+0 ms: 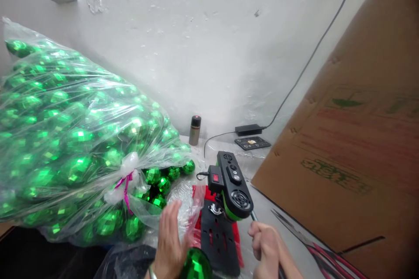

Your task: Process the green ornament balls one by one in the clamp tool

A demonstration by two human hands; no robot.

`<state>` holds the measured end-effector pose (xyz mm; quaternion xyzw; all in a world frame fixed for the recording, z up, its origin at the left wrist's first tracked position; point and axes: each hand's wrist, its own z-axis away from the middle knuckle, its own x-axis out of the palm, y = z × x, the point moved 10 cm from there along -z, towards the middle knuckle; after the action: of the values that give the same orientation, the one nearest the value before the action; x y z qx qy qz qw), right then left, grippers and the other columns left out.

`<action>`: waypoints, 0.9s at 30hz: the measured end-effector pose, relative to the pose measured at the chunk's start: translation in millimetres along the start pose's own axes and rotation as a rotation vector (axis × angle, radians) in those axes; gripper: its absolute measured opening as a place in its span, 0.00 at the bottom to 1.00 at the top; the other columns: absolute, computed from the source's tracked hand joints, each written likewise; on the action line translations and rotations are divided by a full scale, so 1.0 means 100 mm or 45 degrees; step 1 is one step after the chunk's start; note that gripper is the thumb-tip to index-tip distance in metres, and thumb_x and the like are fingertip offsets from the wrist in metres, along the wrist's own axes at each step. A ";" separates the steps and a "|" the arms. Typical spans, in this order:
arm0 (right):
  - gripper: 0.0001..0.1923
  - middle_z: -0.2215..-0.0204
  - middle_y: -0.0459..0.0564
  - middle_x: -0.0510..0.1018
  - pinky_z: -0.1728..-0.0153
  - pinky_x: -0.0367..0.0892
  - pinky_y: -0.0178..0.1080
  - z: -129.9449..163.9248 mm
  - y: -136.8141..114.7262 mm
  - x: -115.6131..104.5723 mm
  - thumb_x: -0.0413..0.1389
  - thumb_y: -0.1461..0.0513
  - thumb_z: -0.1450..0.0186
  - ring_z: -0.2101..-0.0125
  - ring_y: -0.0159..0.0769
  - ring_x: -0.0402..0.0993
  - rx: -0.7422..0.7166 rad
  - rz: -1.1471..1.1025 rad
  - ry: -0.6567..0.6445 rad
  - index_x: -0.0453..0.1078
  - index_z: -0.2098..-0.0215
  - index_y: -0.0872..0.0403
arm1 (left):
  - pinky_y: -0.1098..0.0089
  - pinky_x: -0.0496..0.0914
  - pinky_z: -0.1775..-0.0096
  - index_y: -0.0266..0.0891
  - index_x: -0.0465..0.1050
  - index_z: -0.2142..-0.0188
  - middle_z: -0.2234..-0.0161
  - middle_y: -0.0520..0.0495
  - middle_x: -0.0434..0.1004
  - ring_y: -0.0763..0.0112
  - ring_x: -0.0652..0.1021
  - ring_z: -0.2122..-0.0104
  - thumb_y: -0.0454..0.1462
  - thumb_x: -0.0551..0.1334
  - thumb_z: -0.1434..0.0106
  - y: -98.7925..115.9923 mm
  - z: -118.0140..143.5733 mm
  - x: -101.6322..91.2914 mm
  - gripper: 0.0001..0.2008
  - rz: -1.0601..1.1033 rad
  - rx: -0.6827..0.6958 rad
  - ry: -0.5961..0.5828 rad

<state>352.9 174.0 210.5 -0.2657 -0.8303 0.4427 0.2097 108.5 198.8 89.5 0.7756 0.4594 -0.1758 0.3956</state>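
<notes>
My left hand point(169, 239) holds a shiny green faceted ball point(195, 265) against its palm at the bottom of the view, fingers stretched upward. My right hand point(266, 244) is closed round a thin metal lever point(253, 216) that sticks out of a small black and green bench machine point(234, 185). The machine has a red switch on its side and stands on a black slotted base plate point(218, 239). Loose green balls point(160, 183) lie just left of the machine.
A big clear plastic bag point(65, 139) full of green balls, tied with a pink ribbon, fills the left. A large cardboard sheet point(353, 148) leans at the right. A small can point(194, 130), a black power adapter point(248, 130) and a keypad point(252, 142) sit by the wall.
</notes>
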 end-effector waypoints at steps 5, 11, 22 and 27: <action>0.29 0.77 0.48 0.69 0.73 0.57 0.40 0.00 0.03 -0.02 0.56 0.45 0.27 0.77 0.34 0.62 0.007 -0.019 0.004 0.60 0.80 0.50 | 0.48 0.75 0.46 0.32 0.72 0.40 0.44 0.27 0.79 0.45 0.78 0.45 0.28 0.54 0.33 -0.55 -1.06 0.14 0.23 -0.494 -0.225 -0.274; 0.30 0.78 0.48 0.72 0.76 0.56 0.39 -0.05 0.04 0.00 0.53 0.46 0.25 0.79 0.32 0.63 -0.124 0.025 -0.187 0.62 0.81 0.52 | 0.47 0.75 0.51 0.27 0.70 0.40 0.51 0.25 0.78 0.44 0.82 0.55 0.27 0.61 0.40 -0.82 -1.13 0.31 0.27 -0.506 -0.376 -0.397; 0.26 0.77 0.46 0.70 0.77 0.55 0.37 -0.04 0.01 0.01 0.52 0.53 0.23 0.79 0.30 0.61 -0.208 -0.001 -0.179 0.62 0.79 0.52 | 0.49 0.71 0.38 0.37 0.69 0.39 0.42 0.35 0.76 0.46 0.78 0.41 0.52 0.67 0.40 -0.52 -0.83 -0.07 0.34 0.562 -0.504 -0.261; 0.26 0.79 0.44 0.68 0.76 0.58 0.35 -0.10 -0.20 0.04 0.50 0.56 0.22 0.78 0.30 0.64 -0.241 -0.015 -0.175 0.60 0.79 0.51 | 0.51 0.69 0.36 0.40 0.69 0.38 0.41 0.38 0.78 0.46 0.76 0.38 0.59 0.65 0.38 -0.27 -0.25 0.17 0.36 1.226 -0.927 -0.305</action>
<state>350.5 173.7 233.3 -0.2485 -0.8823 0.3783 0.1289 91.9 235.0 82.2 0.6860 0.0406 0.1047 0.7188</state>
